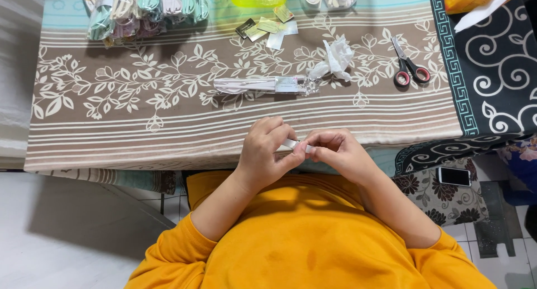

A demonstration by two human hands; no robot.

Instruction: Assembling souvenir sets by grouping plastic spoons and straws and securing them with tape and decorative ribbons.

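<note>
Left grip (263, 152), right grip (335, 149), pinching white strip (296, 145) between

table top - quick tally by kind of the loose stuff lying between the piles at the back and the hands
Scissors with red handles: 1
Clear packet of cutlery: 1
Crumpled white tissue: 1
Heap of small sachets, too overlapped to count singly: 1
Total: 4

Apart from these, the left hand and right hand pinch one small white piece at the table's near edge.

Small white strip (295, 145), pinched level
</note>
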